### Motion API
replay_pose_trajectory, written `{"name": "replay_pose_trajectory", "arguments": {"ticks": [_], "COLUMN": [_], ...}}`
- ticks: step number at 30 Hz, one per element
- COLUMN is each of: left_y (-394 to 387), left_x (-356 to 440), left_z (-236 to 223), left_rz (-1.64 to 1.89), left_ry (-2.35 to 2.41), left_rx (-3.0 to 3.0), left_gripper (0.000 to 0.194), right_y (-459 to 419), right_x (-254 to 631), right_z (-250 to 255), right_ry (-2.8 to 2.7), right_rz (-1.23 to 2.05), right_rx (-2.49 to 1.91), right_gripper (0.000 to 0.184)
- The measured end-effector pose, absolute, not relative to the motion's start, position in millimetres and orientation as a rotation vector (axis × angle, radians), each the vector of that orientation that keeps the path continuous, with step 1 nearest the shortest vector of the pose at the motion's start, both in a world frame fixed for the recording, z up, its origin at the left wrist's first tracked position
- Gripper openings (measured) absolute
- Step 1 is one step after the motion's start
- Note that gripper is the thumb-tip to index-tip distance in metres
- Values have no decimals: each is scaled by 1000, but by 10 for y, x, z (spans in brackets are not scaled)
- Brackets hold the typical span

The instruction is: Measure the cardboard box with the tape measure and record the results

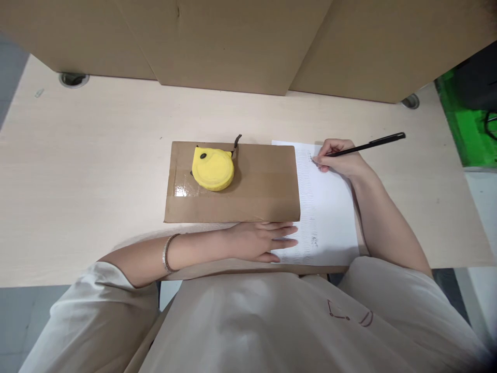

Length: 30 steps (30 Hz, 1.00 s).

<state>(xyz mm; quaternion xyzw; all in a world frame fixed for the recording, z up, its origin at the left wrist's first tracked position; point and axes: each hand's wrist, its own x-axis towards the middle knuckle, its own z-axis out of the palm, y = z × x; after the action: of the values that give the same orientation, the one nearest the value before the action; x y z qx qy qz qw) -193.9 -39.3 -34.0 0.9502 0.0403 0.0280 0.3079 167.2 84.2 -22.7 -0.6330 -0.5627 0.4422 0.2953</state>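
Note:
A black pen is gripped in my right hand, its lower end over the upper part of a white sheet of paper. Rows of small marks run down the left side of the sheet. My left hand lies flat with fingers spread, the fingertips on the paper's lower left. Just above that hand is a closed brown cardboard box, which covers the sheet's left part. On top of the box rests a yellow tape measure with a black strap.
Tall cardboard panels stand along the back of the pale wooden table. Two round cable holes, a left one and a right one, sit near the panels. Something green and black is beyond the right edge.

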Motion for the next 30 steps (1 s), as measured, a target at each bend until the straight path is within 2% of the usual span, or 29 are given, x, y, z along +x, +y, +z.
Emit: {"name": "replay_pose_trajectory", "arguments": {"ticks": [18, 30], "left_y": [-390, -375], "left_x": [-1941, -1936], "left_z": [-317, -242], "left_rz": [78, -7], "left_ry": [100, 123], "left_rx": [2505, 2496], "left_gripper": [62, 63], "right_y": [835, 838], "right_x": [1634, 1636], "right_z": [-178, -183], "right_ry": [-1462, -1491], "right_rz": [1160, 1160], "right_rx": [-1733, -1700], "right_gripper": [52, 58]}}
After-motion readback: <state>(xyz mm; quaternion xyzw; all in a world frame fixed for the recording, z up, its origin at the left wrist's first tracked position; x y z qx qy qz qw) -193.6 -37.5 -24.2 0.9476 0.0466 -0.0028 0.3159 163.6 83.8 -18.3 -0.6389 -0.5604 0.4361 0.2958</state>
